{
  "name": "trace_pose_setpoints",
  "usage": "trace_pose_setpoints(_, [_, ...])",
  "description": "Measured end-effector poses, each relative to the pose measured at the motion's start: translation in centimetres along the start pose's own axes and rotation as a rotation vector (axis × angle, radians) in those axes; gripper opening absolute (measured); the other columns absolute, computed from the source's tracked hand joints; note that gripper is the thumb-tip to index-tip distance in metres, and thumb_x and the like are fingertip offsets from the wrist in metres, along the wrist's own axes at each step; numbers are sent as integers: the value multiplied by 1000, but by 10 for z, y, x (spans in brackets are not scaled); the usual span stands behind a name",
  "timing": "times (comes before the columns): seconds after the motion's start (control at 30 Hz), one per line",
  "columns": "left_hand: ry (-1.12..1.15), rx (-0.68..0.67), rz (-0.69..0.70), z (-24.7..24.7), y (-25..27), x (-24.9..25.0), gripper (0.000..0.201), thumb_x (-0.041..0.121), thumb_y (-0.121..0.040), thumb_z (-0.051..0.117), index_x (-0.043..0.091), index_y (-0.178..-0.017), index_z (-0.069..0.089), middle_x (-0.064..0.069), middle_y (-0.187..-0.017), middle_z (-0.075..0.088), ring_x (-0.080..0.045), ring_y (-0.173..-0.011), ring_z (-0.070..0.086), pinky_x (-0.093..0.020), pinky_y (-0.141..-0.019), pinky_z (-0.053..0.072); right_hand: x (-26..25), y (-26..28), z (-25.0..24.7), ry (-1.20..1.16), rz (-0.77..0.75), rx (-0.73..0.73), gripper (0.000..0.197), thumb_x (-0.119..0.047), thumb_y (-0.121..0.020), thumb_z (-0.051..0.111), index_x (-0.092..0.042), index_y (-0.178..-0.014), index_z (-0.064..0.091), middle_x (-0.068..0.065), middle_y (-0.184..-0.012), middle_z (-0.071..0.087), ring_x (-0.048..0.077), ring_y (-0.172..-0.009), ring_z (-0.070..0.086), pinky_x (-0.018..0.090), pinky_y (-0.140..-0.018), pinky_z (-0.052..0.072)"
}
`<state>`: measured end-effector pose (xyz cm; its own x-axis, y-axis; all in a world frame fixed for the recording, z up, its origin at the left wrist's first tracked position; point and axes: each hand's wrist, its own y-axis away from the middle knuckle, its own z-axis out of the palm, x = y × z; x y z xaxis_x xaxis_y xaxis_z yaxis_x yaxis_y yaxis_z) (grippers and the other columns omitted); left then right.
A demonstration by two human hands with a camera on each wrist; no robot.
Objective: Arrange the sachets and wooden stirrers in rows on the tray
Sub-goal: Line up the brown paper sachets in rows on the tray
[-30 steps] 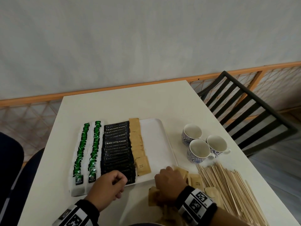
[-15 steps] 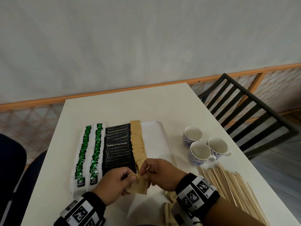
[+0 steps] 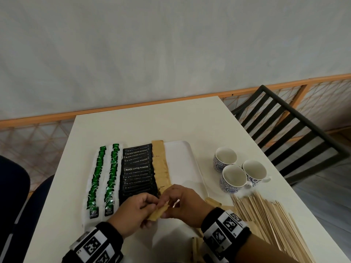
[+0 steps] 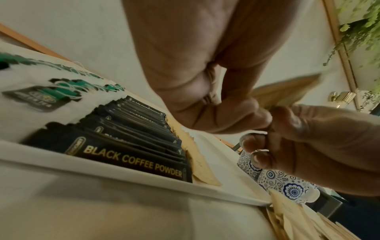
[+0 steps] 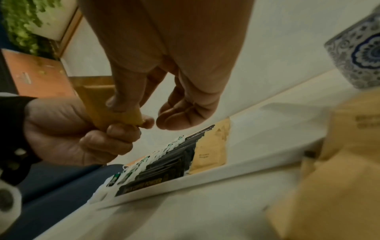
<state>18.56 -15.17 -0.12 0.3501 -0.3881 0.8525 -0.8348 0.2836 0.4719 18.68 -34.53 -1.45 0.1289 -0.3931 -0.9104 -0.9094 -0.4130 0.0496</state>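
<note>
On the white tray (image 3: 185, 158) lie two rows of green tea sachets (image 3: 98, 177), a row of black coffee sachets (image 3: 137, 168) and a row of brown sachets (image 3: 161, 166). Over the tray's near edge, my left hand (image 3: 152, 205) and right hand (image 3: 168, 205) together pinch a brown sachet (image 3: 158, 212), which is tilted. The left wrist view shows that sachet (image 4: 287, 92) between my left fingertips. In the right wrist view my right thumb presses on it (image 5: 96, 100). Wooden stirrers (image 3: 269, 221) lie heaped on the table to the right.
Three blue-patterned cups (image 3: 233, 175) stand right of the tray, behind the stirrers. Loose brown sachets (image 3: 212, 202) lie by my right wrist and near the table's front edge. A black slatted chair (image 3: 296, 133) stands off the table's right side.
My right hand came from the loose pile to the tray's near end with a brown sachet. My left hand joined it, and both now hold the sachet slightly nearer to me.
</note>
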Motion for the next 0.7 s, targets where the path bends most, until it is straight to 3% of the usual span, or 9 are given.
trace_pose_setpoints(0.1, [-52,0,18,1,1,-2,8,6,-94,55,8,-95,62,-6,-63,64,-18,-51,59,-24,-46,43,2,-4,-1,-19,96,-7,12,-24,-79,77,-22,-88,69,-11,-80,64,1,-71,57,18,-71,47])
trace_pose_setpoints(0.2, [-16,62,38,-1,0,-6,20,8,-99,46,10,-94,64,-8,-72,64,-20,-58,61,-28,-53,46,2,-4,-7,24,216,22,14,-29,-83,74,-20,-85,63,-9,-65,65,1,-59,58,18,-64,47])
trace_pose_setpoints(0.33, [12,121,58,1,1,-4,11,22,-90,64,13,-92,70,-9,-79,70,-18,-63,66,-27,-60,52,-3,-2,-8,245,181,84,23,-36,-79,72,-19,-77,57,-10,-63,59,3,-55,51,19,-58,43])
trace_pose_setpoints(0.43, [25,68,49,5,-1,0,23,34,-79,71,15,-93,73,-9,-84,74,-18,-72,69,-27,-66,55,-12,-1,5,424,34,83,28,-46,-80,61,-19,-79,56,-8,-69,56,10,-60,49,24,-59,41])
trace_pose_setpoints(0.53, [19,23,81,5,-3,-2,12,20,-86,69,16,-96,72,-6,-89,75,-18,-82,71,-29,-71,57,-10,-2,16,429,-56,22,36,-51,-78,62,-16,-87,61,2,-83,62,18,-71,56,31,-65,45])
trace_pose_setpoints(0.63, [-51,19,81,0,-5,-8,12,10,-90,64,17,-97,71,-5,-89,75,-17,-80,71,-30,-70,58,-3,-3,16,318,-9,36,30,-40,-75,77,-22,-96,66,-4,-93,58,11,-78,56,21,-70,46])
trace_pose_setpoints(0.7, [-85,-18,74,0,-5,-11,12,8,-92,60,15,-99,66,-7,-87,74,-17,-75,70,-29,-66,56,1,-3,13,269,52,94,33,-35,-76,77,-27,-104,62,-10,-97,52,4,-74,53,13,-67,42])
